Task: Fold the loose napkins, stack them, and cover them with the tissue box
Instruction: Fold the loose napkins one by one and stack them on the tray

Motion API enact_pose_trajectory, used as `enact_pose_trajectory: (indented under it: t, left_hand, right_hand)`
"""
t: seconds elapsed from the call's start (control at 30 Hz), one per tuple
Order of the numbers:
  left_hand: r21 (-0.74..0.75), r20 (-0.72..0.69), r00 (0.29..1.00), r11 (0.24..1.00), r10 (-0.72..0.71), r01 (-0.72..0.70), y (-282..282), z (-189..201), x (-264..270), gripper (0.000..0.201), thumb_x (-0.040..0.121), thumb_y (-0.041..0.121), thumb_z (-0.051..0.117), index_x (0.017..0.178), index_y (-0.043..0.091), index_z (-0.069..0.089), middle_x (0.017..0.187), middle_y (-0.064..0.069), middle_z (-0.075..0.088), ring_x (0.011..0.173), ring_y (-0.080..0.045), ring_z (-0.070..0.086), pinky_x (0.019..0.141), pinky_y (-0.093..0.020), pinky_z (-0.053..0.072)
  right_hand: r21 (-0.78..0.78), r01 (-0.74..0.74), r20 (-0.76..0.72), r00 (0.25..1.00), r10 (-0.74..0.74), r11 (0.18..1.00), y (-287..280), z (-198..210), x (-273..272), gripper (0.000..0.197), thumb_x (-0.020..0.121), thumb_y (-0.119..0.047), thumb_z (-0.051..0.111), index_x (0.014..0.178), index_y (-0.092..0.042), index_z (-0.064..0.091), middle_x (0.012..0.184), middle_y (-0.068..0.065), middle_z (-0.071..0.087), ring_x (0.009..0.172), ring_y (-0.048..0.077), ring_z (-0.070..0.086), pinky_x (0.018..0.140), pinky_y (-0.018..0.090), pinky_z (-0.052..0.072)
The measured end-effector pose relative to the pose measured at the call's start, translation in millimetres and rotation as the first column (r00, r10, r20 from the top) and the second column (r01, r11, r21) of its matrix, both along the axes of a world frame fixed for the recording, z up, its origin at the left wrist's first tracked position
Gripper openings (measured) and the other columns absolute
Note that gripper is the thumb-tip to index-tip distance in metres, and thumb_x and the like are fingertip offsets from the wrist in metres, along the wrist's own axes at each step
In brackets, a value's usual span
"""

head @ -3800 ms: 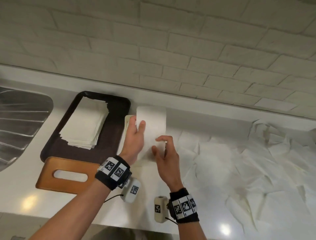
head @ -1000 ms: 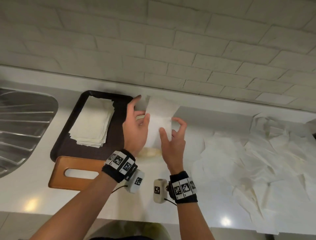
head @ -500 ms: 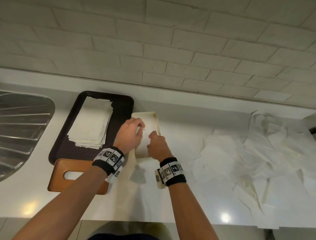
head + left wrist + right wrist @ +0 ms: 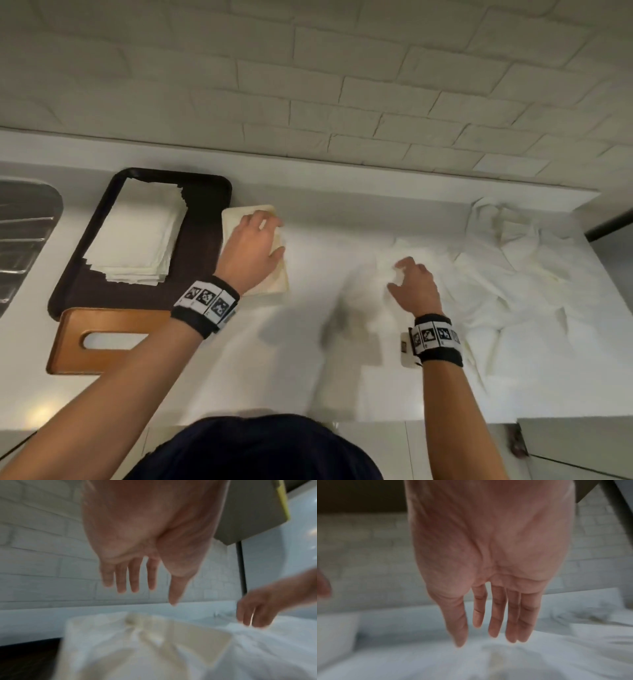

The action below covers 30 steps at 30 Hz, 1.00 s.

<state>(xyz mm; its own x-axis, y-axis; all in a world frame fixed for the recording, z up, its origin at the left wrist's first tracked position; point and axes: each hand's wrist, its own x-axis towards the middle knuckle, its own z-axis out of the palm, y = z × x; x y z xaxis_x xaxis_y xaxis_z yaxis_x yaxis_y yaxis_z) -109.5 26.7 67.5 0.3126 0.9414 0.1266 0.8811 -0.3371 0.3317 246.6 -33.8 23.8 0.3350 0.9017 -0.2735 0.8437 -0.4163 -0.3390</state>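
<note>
We rest our left hand point(image 4: 252, 251), fingers straight, on the folded napkin point(image 4: 274, 284) beside the tray point(image 4: 205, 246) to steady it; our right hand point(image 4: 412, 286), fingers loose, reaches the loose napkins point(image 4: 513, 274) on the desk point(image 4: 308, 377).

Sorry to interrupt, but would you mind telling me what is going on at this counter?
A person is folding napkins. The left hand rests on a folded napkin lying beside the dark tray, which already holds a stack of folded napkins. The right hand, fingers open, reaches into the loose napkins spread on the right. The wooden tissue box sits unused by the tray.
</note>
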Motion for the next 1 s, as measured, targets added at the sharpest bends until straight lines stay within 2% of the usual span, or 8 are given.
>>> enact_pose_trajectory:
  t: [0.13,0.3,0.4,0.53,0.67,0.77,0.83,1.0]
  left_hand:
    - [0.072,0.251,0.962,0.994,-0.103,0.087,-30.0,0.4,88.3,0.016,0.099,0.023,0.067,0.113,0.016,0.066,0.110,-0.003,0.066,0.108,-0.026,0.060,0.084,-0.043,0.055]
    - [-0.421,-0.110,0.983,0.903,-0.144,0.085,-52.3,-63.9,183.0,0.070,0.094,0.061,0.069,0.138,0.011,0.049,0.137,-0.010,0.053,0.129,-0.034,0.049,0.101,-0.049,0.048]
    - [-0.500,-0.184,0.975,0.866,-0.122,0.014,-61.0,-91.2,197.3,0.074,0.089,0.063,0.074,0.137,0.011,0.052,0.138,-0.011,0.045,0.132,-0.034,0.041,0.104,-0.050,0.043]
    - [-0.580,0.091,0.996,0.814,0.023,0.034,-51.9,-97.3,179.3,0.038,0.096,0.035,0.076,0.127,0.019,0.058,0.123,-0.009,0.061,0.121,-0.032,0.059,0.095,-0.039,0.049]
    - [-0.480,0.438,0.881,0.875,0.180,0.060,-43.7,-50.7,155.3,0.050,0.086,0.009,0.087,0.115,0.024,0.049,0.085,-0.003,0.071,0.068,-0.016,0.065,0.060,-0.021,0.052]
    - [-0.393,0.543,0.834,0.907,0.095,0.153,-39.5,-9.3,138.1,0.058,0.078,-0.006,0.079,0.110,0.031,0.048,0.087,-0.003,0.075,0.067,-0.019,0.062,0.064,-0.031,0.052]
    - [-0.345,0.577,0.817,0.899,-0.023,0.268,-35.9,7.0,123.8,0.045,0.076,0.004,0.078,0.106,0.030,0.057,0.084,-0.004,0.076,0.072,-0.032,0.065,0.069,-0.038,0.053]
    - [-0.365,0.633,0.771,0.908,0.078,0.207,-22.4,29.8,93.0,0.034,0.093,0.005,0.074,0.115,0.029,0.064,0.064,-0.007,0.066,0.061,-0.018,0.048,0.066,-0.033,0.040]
  right_hand:
    - [-0.146,-0.055,0.154,0.985,0.078,0.988,-22.1,-23.6,46.4,0.073,0.089,-0.049,0.084,0.146,-0.021,0.047,0.135,0.009,0.065,0.128,0.037,0.060,0.105,0.051,0.050]
    - [0.100,-0.027,-0.078,0.996,0.035,0.995,-28.2,-37.6,72.2,0.036,0.099,-0.039,0.076,0.121,-0.012,0.068,0.111,0.010,0.071,0.110,0.037,0.067,0.082,0.035,0.042]
    - [0.176,-0.012,-0.211,0.976,0.050,0.984,-32.0,-29.7,87.5,0.039,0.102,-0.022,0.074,0.138,-0.007,0.065,0.131,0.013,0.071,0.125,0.038,0.065,0.098,0.036,0.049]
    - [0.277,-0.216,-0.361,0.879,0.310,0.936,-39.0,1.4,100.4,0.044,0.100,-0.023,0.077,0.141,-0.025,0.061,0.129,-0.011,0.073,0.118,0.016,0.069,0.099,0.033,0.056]
    - [0.322,-0.420,-0.488,0.695,0.529,0.849,-38.2,44.3,82.5,0.022,0.101,-0.013,0.072,0.119,-0.025,0.073,0.108,-0.014,0.075,0.101,0.006,0.071,0.085,0.028,0.055]
    - [0.360,-0.425,-0.612,0.565,0.554,0.831,-33.3,59.2,55.4,0.019,0.101,-0.010,0.072,0.117,-0.017,0.079,0.109,-0.002,0.079,0.100,0.014,0.072,0.088,0.034,0.055]
    - [0.385,-0.347,-0.693,0.504,0.516,0.855,-26.9,65.3,35.2,0.014,0.101,-0.007,0.074,0.113,-0.012,0.079,0.106,0.004,0.078,0.096,0.011,0.069,0.084,0.033,0.053]
    - [0.390,-0.283,-0.712,0.511,0.482,0.876,-16.0,61.2,-15.0,0.010,0.103,-0.024,0.076,0.095,-0.029,0.072,0.089,-0.016,0.069,0.083,0.007,0.064,0.076,0.028,0.047]
